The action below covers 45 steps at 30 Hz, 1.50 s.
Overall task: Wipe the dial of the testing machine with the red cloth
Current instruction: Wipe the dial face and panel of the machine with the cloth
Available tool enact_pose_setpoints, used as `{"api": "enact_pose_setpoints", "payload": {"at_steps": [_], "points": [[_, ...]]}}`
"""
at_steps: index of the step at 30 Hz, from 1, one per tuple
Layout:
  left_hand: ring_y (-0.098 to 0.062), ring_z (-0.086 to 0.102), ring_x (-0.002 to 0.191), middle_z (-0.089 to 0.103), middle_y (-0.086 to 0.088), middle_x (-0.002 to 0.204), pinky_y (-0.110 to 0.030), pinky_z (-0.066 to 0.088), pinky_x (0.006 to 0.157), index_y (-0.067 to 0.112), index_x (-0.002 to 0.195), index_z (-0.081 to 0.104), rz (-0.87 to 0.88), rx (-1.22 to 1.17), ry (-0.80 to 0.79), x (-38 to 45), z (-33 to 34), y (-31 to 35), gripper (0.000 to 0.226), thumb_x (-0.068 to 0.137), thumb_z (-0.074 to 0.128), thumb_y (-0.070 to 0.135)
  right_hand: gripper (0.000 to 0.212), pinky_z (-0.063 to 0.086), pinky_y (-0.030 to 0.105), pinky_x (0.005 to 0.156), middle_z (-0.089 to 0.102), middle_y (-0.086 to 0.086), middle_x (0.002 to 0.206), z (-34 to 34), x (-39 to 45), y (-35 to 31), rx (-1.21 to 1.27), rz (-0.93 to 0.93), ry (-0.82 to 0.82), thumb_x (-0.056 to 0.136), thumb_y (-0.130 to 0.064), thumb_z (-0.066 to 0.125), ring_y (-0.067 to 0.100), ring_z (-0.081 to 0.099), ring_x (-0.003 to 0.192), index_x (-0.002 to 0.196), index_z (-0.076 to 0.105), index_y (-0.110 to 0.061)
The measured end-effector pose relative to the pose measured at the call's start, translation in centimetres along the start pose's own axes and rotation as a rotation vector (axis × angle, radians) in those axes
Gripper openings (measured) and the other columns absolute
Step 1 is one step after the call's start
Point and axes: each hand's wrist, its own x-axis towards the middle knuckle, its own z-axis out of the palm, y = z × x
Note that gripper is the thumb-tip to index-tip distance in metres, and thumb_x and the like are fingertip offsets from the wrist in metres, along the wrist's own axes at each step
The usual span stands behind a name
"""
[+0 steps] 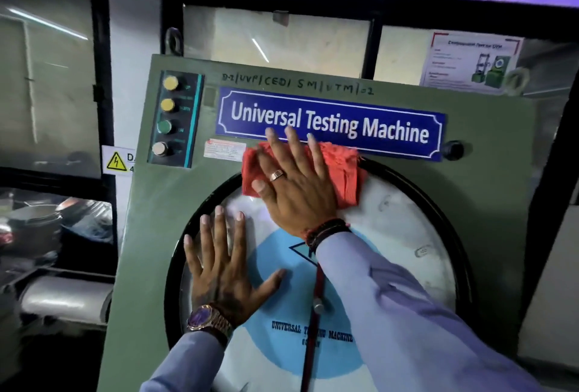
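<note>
Left hand (221, 269) nearest, flat, splayed on dial (407, 235), holding nothing. Right hand (293, 184) presses red cloth (343, 172) flat at dial's top rim; unwiped glass lies below, toward wrist.

Frayed red cloth (341, 169) (coarse weave) lies on the glossy dial (407, 235).

The dial (407, 235) runs off the bottom edge, its top hidden under the red cloth (341, 169). The warning sticker (117, 161) is half covered by the machine panel (488, 147). The wall poster (470, 62) is too blurred to read.
</note>
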Motion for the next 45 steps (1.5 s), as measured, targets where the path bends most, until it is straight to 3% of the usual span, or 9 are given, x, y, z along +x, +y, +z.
{"api": "enact_pose_setpoints", "payload": {"at_steps": [2, 7, 12, 19, 24, 29, 33, 39, 45], "points": [[-0.044, 0.001, 0.17, 0.0, -0.018, 0.184, -0.074, 0.008, 0.131, 0.024, 0.176, 0.01, 0.007, 0.001, -0.002, -0.3, -0.2, -0.5, 0.129, 0.079, 0.038, 0.104, 0.053, 0.012, 0.061, 0.134, 0.03, 0.003, 0.177, 0.1, -0.2, 0.4, -0.013, -0.023, 0.004, 0.111, -0.049, 0.039, 0.033, 0.019, 0.166, 0.157, 0.053, -0.026], [-0.045, 0.002, 0.17, -0.001, -0.021, 0.183, -0.07, 0.006, 0.133, 0.027, 0.175, 0.019, 0.045, 0.027, 0.001, 0.2, -1.3, -1.9, 0.13, 0.075, 0.045, 0.105, 0.048, 0.008, 0.063, 0.134, 0.033, 0.006, 0.176, -0.4, -0.8, 1.6, -0.098, 0.379, 0.07, 0.11, -0.047, 0.039, 0.037, 0.014, 0.167, 0.149, 0.058, -0.026], [-0.041, 0.001, 0.171, -0.004, -0.016, 0.184, -0.065, 0.007, 0.134, 0.022, 0.176, 0.018, 0.072, 0.025, 0.001, 1.4, -1.9, -2.0, 0.131, 0.077, 0.044, 0.103, 0.048, 0.011, 0.063, 0.134, 0.05, 0.008, 0.166, 0.8, 1.7, -4.0, -0.003, 0.005, -0.035, 0.107, -0.051, 0.042, 0.036, 0.023, 0.165, 0.138, 0.069, -0.025], [-0.039, 0.0, 0.171, -0.004, -0.013, 0.185, -0.062, 0.007, 0.135, 0.021, 0.175, 0.02, 0.086, 0.017, -0.024, 2.0, -2.3, -2.4, 0.129, 0.079, 0.041, 0.104, 0.051, 0.012, 0.064, 0.133, 0.047, 0.012, 0.167, 0.2, 0.6, -0.5, -0.1, 0.399, 0.111, 0.109, -0.054, 0.036, 0.04, 0.021, 0.165, 0.14, 0.066, -0.026], [-0.041, -0.001, 0.171, -0.002, -0.014, 0.185, -0.066, 0.006, 0.135, 0.02, 0.175, 0.018, 0.077, 0.015, -0.011, 1.9, -1.7, -2.3, 0.13, 0.078, 0.044, 0.103, 0.049, 0.013, 0.065, 0.132, 0.047, 0.009, 0.167, 1.4, 1.5, -3.7, -0.05, 0.092, -0.005, 0.108, -0.054, 0.04, 0.037, 0.02, 0.165, 0.139, 0.068, -0.029], [-0.044, -0.002, 0.17, 0.001, -0.014, 0.185, -0.068, -0.001, 0.133, 0.019, 0.175, 0.022, 0.143, 0.019, 0.039, 3.0, -1.8, -0.9, 0.128, 0.078, 0.05, 0.098, 0.052, 0.012, 0.065, 0.133, 0.05, 0.012, 0.165, -0.4, -0.3, 1.8, -0.123, 0.383, 0.105, 0.109, -0.056, 0.037, 0.038, 0.024, 0.164, 0.141, 0.065, -0.027], [-0.043, 0.005, 0.17, 0.008, -0.016, 0.184, -0.069, 0.011, 0.133, 0.018, 0.174, 0.025, 0.198, -0.056, 0.063, 5.1, -2.4, 1.1, 0.12, 0.083, 0.053, 0.09, 0.052, 0.012, 0.068, 0.131, 0.046, 0.012, 0.167, -1.2, -1.2, 3.2, -0.188, 0.545, 0.099, 0.108, -0.053, 0.036, 0.039, 0.017, 0.166, 0.143, 0.062, -0.024], [-0.044, 0.006, 0.17, 0.01, -0.018, 0.183, -0.068, 0.011, 0.134, 0.014, 0.173, 0.026, 0.207, -0.087, 0.095, 5.8, -1.4, 2.6, 0.121, 0.082, 0.059, 0.086, 0.053, 0.01, 0.065, 0.133, 0.049, 0.009, 0.166, -0.3, -0.3, 2.6, -0.139, 0.317, 0.062, 0.109, -0.056, 0.033, 0.037, 0.019, 0.166, 0.143, 0.063, -0.028], [-0.046, 0.001, 0.169, 0.008, -0.015, 0.184, -0.07, 0.009, 0.133, 0.019, 0.175, 0.023, 0.279, -0.104, 0.05, 6.3, -1.2, 4.5, 0.113, 0.087, 0.054, 0.082, 0.054, 0.011, 0.068, 0.131, 0.042, 0.013, 0.17, -2.1, -5.4, 7.1, -0.258, 0.754, 0.114, 0.11, -0.054, 0.031, 0.04, 0.017, 0.165, 0.146, 0.059, -0.024]]}}
